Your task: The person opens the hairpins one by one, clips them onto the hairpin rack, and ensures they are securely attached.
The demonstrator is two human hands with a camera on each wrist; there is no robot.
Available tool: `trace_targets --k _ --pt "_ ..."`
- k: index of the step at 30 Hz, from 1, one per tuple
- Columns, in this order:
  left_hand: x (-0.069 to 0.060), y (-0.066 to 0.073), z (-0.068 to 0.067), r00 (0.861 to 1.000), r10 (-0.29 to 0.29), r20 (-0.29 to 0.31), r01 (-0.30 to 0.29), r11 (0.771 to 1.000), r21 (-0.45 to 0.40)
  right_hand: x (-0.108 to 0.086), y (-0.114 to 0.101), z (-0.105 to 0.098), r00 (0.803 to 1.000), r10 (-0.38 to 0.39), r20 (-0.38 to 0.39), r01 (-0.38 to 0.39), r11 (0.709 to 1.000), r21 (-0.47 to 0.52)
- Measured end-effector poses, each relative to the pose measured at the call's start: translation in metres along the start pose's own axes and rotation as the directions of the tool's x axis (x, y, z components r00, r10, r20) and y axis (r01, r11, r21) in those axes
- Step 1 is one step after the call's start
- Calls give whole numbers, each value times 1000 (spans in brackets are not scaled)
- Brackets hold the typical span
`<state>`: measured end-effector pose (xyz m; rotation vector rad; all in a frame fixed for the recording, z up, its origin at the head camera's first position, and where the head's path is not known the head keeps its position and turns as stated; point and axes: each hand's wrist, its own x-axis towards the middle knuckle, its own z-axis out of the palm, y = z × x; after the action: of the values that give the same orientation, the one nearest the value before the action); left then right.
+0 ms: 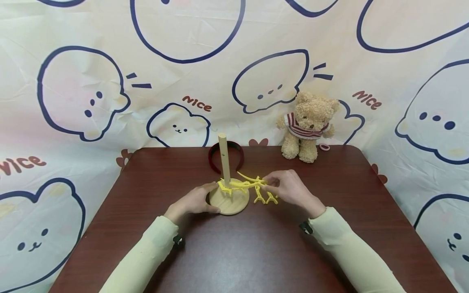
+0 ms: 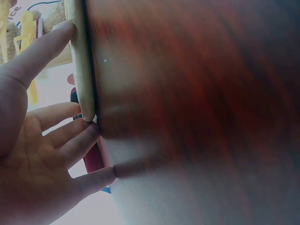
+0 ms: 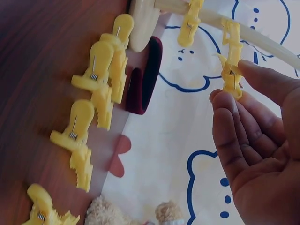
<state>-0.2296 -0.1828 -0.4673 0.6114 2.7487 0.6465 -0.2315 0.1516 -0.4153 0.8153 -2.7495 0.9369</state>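
A wooden stand has an upright post (image 1: 224, 158) on a round base (image 1: 229, 206). My left hand (image 1: 194, 199) holds the left edge of that base, thumb near the front and fingers farther back. In the left wrist view the thumb rests on the disc and fingertips touch its rim. To the right of the stand, my right hand (image 1: 287, 188) pinches a yellow clothespin (image 3: 231, 70) between thumb and fingers, its far end overlapping the post. Another yellow clothespin (image 3: 190, 23) is at the post, nearer the base. Several loose clothespins (image 3: 96, 70) lie on the table.
A dark red headband (image 1: 242, 156) lies behind the stand on the brown table (image 1: 234, 252). At the back right sits a teddy bear (image 1: 307, 122) in a striped top, with a small pink ring (image 1: 324, 147) beside it. A printed cloth (image 1: 172, 81) hangs behind.
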Motion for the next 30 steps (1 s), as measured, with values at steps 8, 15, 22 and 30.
trace_targets --k 8,15,22,30 --pt "0 0 0 1000 2 -2 -2 1000 3 7 -9 11 1000 -27 2 27 1000 12" --pt "0 1 -1 1000 2 -4 -2 1000 0 15 -13 22 999 -34 6 34 999 16" --pt "0 1 -1 1000 13 -14 -13 1000 8 21 -18 30 998 -58 -10 58 998 6" --pt "0 0 0 1000 16 -21 -16 1000 17 24 -25 35 999 -35 -14 35 999 4"
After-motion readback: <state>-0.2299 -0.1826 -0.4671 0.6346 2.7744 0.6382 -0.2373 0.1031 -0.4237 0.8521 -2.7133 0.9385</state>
